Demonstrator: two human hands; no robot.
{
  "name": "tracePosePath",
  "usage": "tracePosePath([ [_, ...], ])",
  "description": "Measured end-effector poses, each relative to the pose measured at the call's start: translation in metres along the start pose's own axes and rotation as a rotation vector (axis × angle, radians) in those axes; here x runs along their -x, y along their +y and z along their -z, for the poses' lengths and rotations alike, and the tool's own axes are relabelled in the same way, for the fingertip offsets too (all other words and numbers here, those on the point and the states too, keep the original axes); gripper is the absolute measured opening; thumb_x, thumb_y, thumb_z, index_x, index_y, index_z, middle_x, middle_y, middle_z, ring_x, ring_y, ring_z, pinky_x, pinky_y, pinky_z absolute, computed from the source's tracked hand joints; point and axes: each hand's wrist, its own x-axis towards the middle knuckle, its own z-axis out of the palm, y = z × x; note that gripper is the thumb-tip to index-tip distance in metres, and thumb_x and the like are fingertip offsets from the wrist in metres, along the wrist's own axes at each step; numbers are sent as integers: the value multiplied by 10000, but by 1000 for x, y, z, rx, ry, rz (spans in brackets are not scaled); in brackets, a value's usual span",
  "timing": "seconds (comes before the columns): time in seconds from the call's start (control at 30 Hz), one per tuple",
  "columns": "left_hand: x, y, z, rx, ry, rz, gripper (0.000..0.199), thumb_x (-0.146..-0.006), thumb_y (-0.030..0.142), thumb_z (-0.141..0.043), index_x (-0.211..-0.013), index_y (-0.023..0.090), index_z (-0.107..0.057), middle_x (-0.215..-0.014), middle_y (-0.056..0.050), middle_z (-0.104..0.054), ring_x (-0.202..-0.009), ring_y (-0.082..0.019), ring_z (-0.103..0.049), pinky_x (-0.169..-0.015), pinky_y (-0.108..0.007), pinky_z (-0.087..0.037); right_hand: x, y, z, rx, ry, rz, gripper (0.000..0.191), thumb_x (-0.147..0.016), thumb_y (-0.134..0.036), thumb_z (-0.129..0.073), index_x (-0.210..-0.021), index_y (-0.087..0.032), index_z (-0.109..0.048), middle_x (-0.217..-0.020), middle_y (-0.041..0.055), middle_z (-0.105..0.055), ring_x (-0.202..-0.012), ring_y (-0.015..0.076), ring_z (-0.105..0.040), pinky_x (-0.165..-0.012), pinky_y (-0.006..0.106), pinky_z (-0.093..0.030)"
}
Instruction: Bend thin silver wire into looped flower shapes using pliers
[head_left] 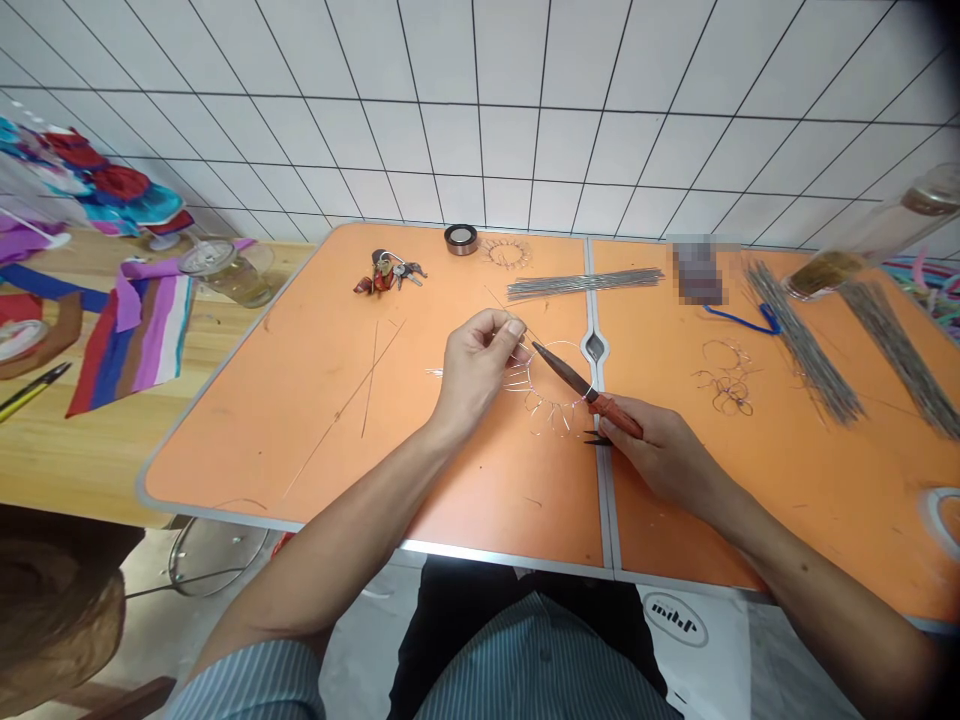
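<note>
My left hand [480, 365] pinches a thin wire ring [556, 403] between thumb and fingertips, above the orange table. Small wire loops and loose ends stick out around the ring. My right hand [660, 445] is closed around pliers [574, 377] with long dark jaws and red handles. The jaw tips lie close to my left fingertips, by the wire; whether they grip it I cannot tell. Two dark pointed tips [597, 438] show below the pliers at my right hand; the rest of that tool is hidden.
On the orange table [420, 470] lie loose wires [367, 375], keys [397, 270], a tape roll [460, 238], another looped ring [505, 253], wire bundles [585, 284] and tangled wire [727, 385]. Jars [232, 275] and striped ribbon [139, 335] sit on the left wooden table. A tiled wall stands behind.
</note>
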Motion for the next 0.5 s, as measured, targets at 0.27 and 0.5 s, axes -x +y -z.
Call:
tracePosePath([
  [0.27, 1, 0, -2, 78, -28, 20, 314, -927, 471, -838, -849, 205, -690, -755, 3, -691, -621, -105, -651, -639, -242, -556, 0, 1, 0, 13, 3, 19, 294, -1118, -421, -553, -1216, -264, -782, -1228, 44, -854, -1123, 301, -796, -897, 393, -615],
  [0.5, 5, -3, -8, 37, 21, -63, 288, -993, 437, -775, -858, 211, -659, -784, 5, -672, -660, -105, -639, -673, -250, -549, -1, -5, 0, 16, 15, 10, 307, -1091, -448, -564, -1153, -253, -792, -1110, 47, -857, -1001, 294, -794, -879, 414, -621],
])
